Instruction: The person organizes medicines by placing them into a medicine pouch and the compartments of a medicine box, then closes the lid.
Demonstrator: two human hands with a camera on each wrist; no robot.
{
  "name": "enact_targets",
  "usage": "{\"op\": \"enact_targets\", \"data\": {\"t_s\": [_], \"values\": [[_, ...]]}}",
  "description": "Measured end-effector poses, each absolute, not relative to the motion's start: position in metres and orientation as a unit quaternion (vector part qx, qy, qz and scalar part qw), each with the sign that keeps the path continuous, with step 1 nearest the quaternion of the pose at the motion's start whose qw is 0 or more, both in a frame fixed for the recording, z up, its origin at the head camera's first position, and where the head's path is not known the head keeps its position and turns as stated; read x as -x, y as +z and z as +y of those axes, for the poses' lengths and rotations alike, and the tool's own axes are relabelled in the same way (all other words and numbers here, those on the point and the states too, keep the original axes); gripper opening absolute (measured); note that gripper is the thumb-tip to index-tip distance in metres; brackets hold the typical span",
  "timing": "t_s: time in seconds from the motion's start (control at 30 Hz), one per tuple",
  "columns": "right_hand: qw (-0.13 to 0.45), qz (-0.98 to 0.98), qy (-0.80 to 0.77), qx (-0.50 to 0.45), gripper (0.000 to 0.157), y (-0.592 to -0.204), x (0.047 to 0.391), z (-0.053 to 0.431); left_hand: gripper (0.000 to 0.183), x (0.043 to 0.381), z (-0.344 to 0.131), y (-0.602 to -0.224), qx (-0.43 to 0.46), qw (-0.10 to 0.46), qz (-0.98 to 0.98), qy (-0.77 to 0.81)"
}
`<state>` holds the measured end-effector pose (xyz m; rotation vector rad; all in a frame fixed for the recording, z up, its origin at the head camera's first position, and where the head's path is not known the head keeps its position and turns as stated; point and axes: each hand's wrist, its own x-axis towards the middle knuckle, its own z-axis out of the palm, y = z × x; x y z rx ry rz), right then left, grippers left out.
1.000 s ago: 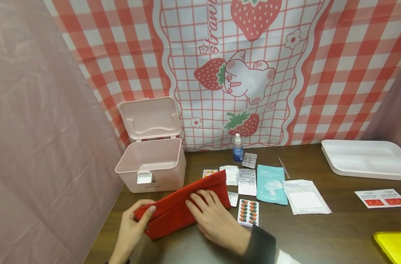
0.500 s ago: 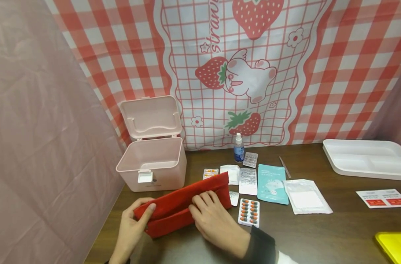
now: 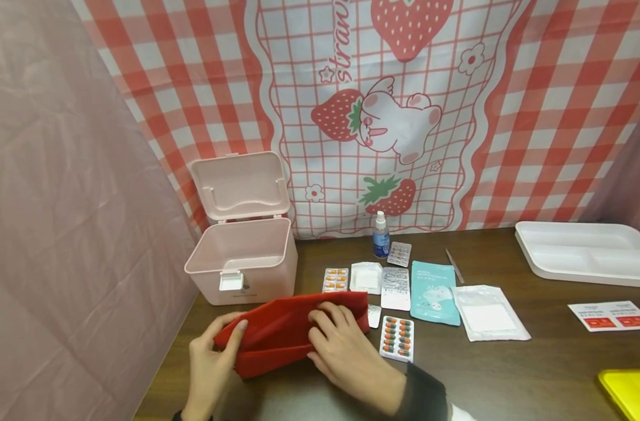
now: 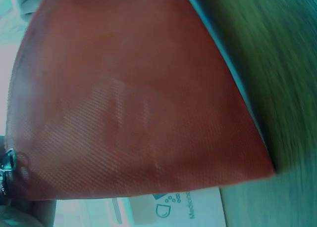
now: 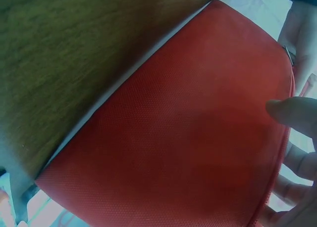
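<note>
A red zippered pouch (image 3: 278, 327) stands on the table in front of me, its mouth spread apart. My left hand (image 3: 212, 351) grips its left end, thumb on the near side. A small zipper pull (image 4: 10, 159) shows at that end in the left wrist view. My right hand (image 3: 351, 356) holds the near edge of the mouth: in the right wrist view its thumb (image 5: 290, 113) presses the outside while the fingers reach over the zipper edge. What the pouch holds inside is hidden.
Behind the pouch stands a pink box (image 3: 257, 280) with its lid up. To the right lie a capsule blister pack (image 3: 396, 339), a teal packet (image 3: 434, 292), a white dressing packet (image 3: 489, 316) and a spray bottle (image 3: 381, 237). Farther right are a white tray (image 3: 583, 275) and a yellow item (image 3: 633, 389).
The pouch's mouth has spread wider and its far edge has tipped down, uncovering more of the orange capsule pack behind. Both hands keep hold of the pouch.
</note>
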<state>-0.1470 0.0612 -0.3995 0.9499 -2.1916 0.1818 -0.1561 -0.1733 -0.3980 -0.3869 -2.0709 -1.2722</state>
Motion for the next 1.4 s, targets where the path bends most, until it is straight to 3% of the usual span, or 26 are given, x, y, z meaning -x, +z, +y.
{"op": "enact_targets", "data": {"t_s": [0.17,0.37,0.5,0.63,0.77,0.93,1.4], "values": [[0.349,-0.852,0.105,-0.376,0.025,-0.399,0.145,0.065,0.026,0.160,-0.174,-0.399,0.195,0.420,-0.787,-0.408],[0.339,-0.845,0.137,-0.391,0.025,-0.400,0.144,0.071,0.030,0.165,-0.176,-0.402,0.220,0.461,-0.782,-0.357],[0.361,-0.833,0.138,-0.396,0.026,-0.400,0.144,0.074,0.020,0.167,-0.177,-0.404,0.247,0.485,-0.765,-0.344],[0.352,-0.838,0.139,-0.393,0.020,-0.400,0.143,0.076,0.011,0.169,-0.179,-0.405,0.283,0.478,-0.751,-0.356],[0.335,-0.847,0.147,-0.385,0.014,-0.399,0.141,0.079,0.026,0.167,-0.182,-0.404,0.303,0.451,-0.752,-0.372],[0.354,-0.846,0.133,-0.377,0.011,-0.399,0.140,0.083,0.037,0.157,-0.178,-0.392,0.316,0.419,-0.759,-0.386],[0.348,-0.869,0.141,-0.322,0.020,-0.390,0.126,0.117,0.042,0.148,-0.173,-0.379,0.306,0.400,-0.769,-0.393]]}}
